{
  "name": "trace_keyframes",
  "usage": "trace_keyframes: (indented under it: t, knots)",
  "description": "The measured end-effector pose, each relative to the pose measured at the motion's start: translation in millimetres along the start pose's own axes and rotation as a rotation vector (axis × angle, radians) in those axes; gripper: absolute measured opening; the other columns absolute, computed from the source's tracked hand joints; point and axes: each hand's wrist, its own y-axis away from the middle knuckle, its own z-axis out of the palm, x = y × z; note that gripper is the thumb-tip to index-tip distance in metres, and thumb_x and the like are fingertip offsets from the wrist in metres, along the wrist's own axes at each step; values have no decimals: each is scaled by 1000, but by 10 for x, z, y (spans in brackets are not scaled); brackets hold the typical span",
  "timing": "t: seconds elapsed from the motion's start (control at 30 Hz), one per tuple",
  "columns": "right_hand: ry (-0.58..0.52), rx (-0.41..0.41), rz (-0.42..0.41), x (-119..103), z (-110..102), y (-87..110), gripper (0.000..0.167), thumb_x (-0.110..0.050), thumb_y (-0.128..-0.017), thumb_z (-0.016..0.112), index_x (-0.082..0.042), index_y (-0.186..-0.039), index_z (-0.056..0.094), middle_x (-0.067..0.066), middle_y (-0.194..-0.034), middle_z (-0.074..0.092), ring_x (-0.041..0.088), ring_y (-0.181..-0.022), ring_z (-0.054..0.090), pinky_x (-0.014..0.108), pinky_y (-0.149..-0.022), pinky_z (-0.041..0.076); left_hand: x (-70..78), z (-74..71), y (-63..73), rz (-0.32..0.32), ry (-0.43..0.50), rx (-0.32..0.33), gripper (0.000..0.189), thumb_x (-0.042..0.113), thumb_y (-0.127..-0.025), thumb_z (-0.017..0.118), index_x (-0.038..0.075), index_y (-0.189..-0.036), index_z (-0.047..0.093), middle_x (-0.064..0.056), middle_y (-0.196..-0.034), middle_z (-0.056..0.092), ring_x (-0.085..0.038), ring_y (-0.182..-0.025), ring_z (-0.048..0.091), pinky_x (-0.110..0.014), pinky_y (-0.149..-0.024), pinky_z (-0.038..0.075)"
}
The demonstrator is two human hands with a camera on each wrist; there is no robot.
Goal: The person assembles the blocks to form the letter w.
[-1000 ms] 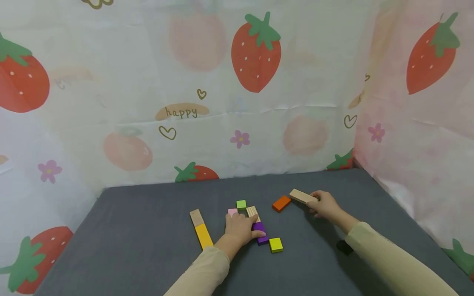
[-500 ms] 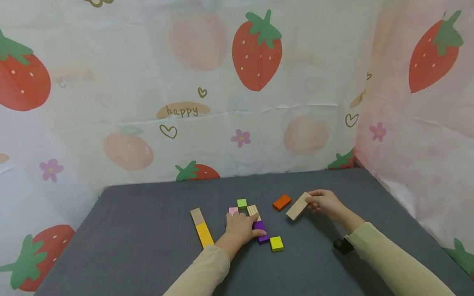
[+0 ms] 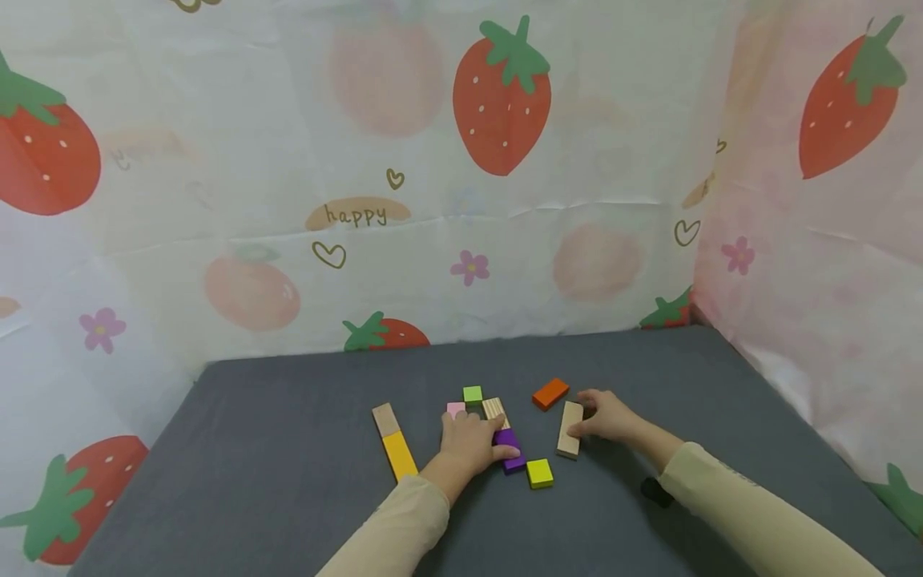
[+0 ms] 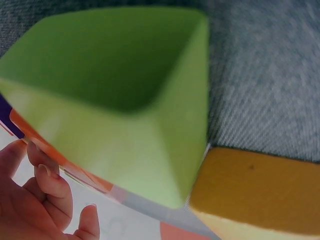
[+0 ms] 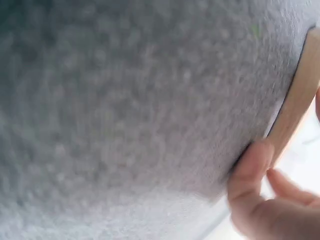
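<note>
My right hand [image 3: 613, 417] pinches a long plain wooden block [image 3: 567, 437] between thumb and fingers, low at the table; its edge also shows in the right wrist view. Over a group of blocks lies my left hand [image 3: 467, 443], fingers spread forward. Its thumb touches a purple block [image 3: 507, 439], and a fingertip is at a striped wooden block [image 3: 493, 409]. A pink block [image 3: 456, 408] peeks out past the fingers, beside a green block [image 3: 472, 394]. In the left wrist view, fingertips meet an orange block [image 4: 37, 136] behind a large blurred green block [image 4: 110, 140]. What lies beneath the palm is hidden.
An orange block [image 3: 550, 393] lies behind the wooden one, and a lime-yellow block [image 3: 539, 473] sits nearer. Farther left, a wooden block [image 3: 385, 419] and a yellow block [image 3: 400, 454] form a line. A strawberry-print cloth [image 3: 505, 304] hangs behind the grey table [image 3: 274, 465].
My right hand has turned the wooden block from pointing left to pointing toward me, and brought it down, nearer the purple block. The left hand has stayed in place.
</note>
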Motion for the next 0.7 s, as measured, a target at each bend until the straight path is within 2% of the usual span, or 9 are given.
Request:
trace_keyframes:
  t: [0.13, 0.3, 0.43, 0.6, 0.7]
  knots:
    - [62, 17, -2, -27, 49, 14, 68, -16, -83, 79, 15, -132, 44, 35, -123, 50, 44, -108, 53, 51, -84, 47, 14, -51, 21, -13, 10, -17, 65, 62, -84, 62, 25, -138, 57, -11, -111, 66, -29, -99, 55, -51, -97, 35]
    - [58, 9, -21, -42, 109, -9, 66, -20, -82, 80, 11, -132, 48, 28, -120, 53, 32, -93, 55, 42, -73, 48, 7, -30, 9, -16, 3, -16, 67, 63, -84, 61, 25, -138, 57, -11, -111, 66, -29, -98, 55, -52, -96, 36]
    - [62, 0, -15, -67, 144, -37, 68, -22, -82, 80, 9, -133, 49, 20, -110, 56, 23, -78, 49, 35, -65, 42, 11, -5, -8, -14, 0, -13, 67, 63, -84, 61, 25, -138, 58, -11, -113, 66, -30, -100, 56, -53, -97, 35]
    - [68, -7, 1, -73, 160, -72, 69, -23, -82, 80, 7, -135, 49, 20, -110, 55, 23, -80, 48, 35, -66, 41, 17, -11, -9, -13, 17, -16, 67, 63, -84, 61, 24, -138, 58, -11, -114, 66, -30, -100, 55, -54, -99, 34]
    - [73, -19, -8, -81, 166, -74, 69, -22, -82, 80, 8, -134, 48, 17, -102, 55, 22, -77, 47, 34, -64, 39, 16, -9, -9, -13, 17, -17, 66, 63, -84, 61, 24, -137, 58, -11, -114, 66, -29, -100, 55, -53, -98, 34]
